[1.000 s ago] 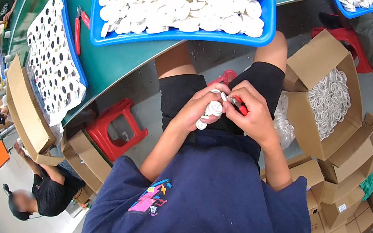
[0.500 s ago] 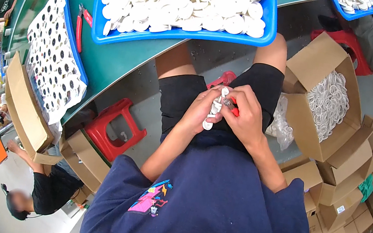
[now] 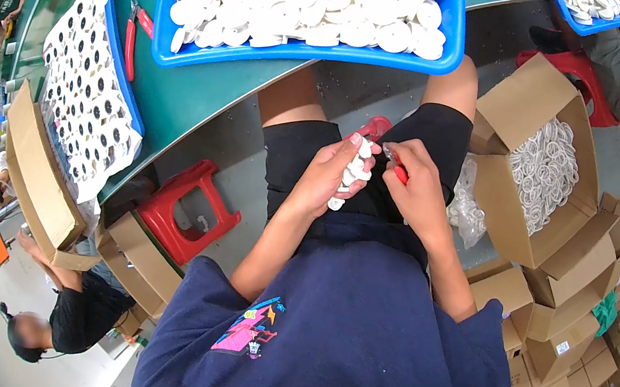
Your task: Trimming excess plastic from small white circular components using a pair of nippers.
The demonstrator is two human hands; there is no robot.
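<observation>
In front of my lap, my left hand (image 3: 318,178) is closed around a small cluster of white plastic pieces (image 3: 355,171) with rounded ends. My right hand (image 3: 419,194) grips a small red-handled pair of nippers (image 3: 400,175), mostly covered by the fingers. The tip of the nippers points toward the white pieces, with a narrow gap between them. Beyond my knees, a blue tray (image 3: 310,51) heaped with white round discs (image 3: 310,3) rests on the green table (image 3: 187,93).
Another pair of red-handled nippers (image 3: 131,46) lies left of the tray. An open carton (image 3: 524,107) of white rings stands at my right, near stacked boxes (image 3: 563,354). A red stool (image 3: 191,210) is at my left. Other people sit nearby.
My right hand has drawn back a little to the right, so the nippers are now apart from the white pieces. The left hand has turned slightly, showing more of the cluster.
</observation>
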